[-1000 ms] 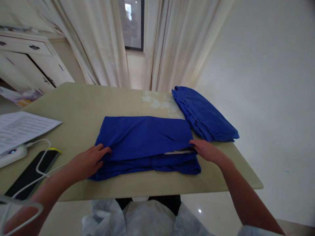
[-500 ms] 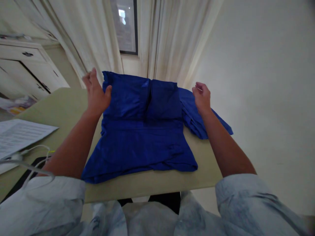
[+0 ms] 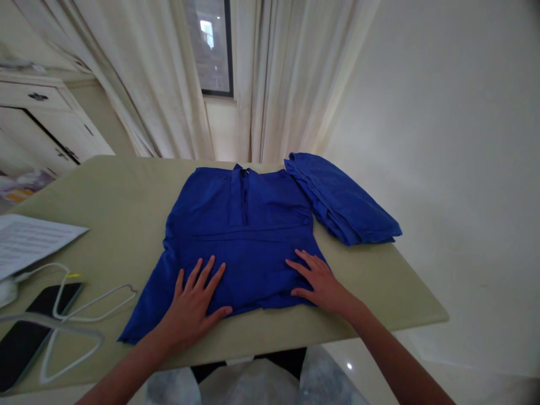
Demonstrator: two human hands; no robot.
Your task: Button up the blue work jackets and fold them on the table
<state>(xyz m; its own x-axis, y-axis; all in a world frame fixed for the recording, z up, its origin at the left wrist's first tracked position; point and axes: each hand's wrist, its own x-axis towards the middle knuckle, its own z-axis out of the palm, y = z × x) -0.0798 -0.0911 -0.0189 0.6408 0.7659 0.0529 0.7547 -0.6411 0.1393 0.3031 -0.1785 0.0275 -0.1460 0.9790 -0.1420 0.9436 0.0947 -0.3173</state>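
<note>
A blue garment (image 3: 253, 270) lies spread on the table, with a cross seam and a slit-like opening running up from its middle to the far edge. My left hand (image 3: 193, 306) rests palm down on its near left part, fingers spread. On the near right part lies my right hand (image 3: 321, 284), also flat with fingers apart. Neither hand grips the cloth. Just right of the garment's far half, a second blue garment (image 3: 343, 197) sits folded in a thick bundle, touching or nearly touching it.
A phone (image 3: 31, 332) and a white cable (image 3: 90, 319) lie at the near left of the pale green table (image 3: 122, 208). Printed paper (image 3: 34, 242) is behind them. Curtains (image 3: 287, 84) hang beyond the far edge. A white wall (image 3: 447, 169) stands at the right.
Both hands have come down and toward me, from raised beside the garment to flat on its near part. The garment's far part has dropped flat onto the table.
</note>
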